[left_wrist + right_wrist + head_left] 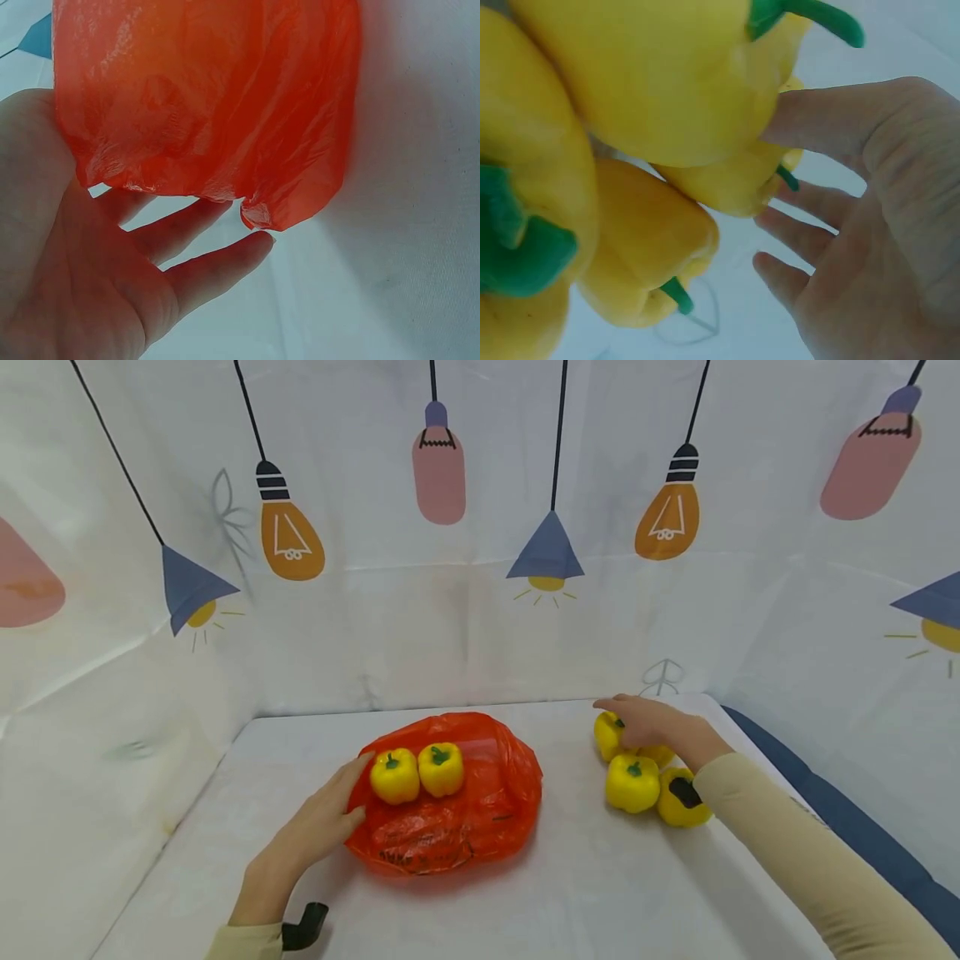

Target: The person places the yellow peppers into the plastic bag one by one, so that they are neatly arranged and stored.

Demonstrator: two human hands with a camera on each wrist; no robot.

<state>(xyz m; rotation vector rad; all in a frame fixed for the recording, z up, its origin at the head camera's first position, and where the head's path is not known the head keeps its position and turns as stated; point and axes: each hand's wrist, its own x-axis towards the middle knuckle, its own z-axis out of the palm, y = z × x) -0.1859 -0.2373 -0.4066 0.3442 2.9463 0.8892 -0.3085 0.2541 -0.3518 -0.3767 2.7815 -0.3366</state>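
Note:
My left hand [322,818] rests against the left side of a red plastic bag [495,777], its fingers spread; in the left wrist view the fingers [217,266] reach along the bag's edge. Two yellow bell peppers [394,776] with green stems sit side by side on the bag. Over at the right, my right hand [656,722] reaches over a cluster of several yellow bell peppers [632,783]. Up close, its thumb touches one pepper [675,82], and the loosely extended fingers [802,232] lie beside another, partly hidden behind it.
The white table [585,877] carries the bag and the pepper cluster, with bare surface between them. White sheeting [465,635] printed with lamps hangs behind the table and at its sides. Dark blue material [847,810] runs along the right edge.

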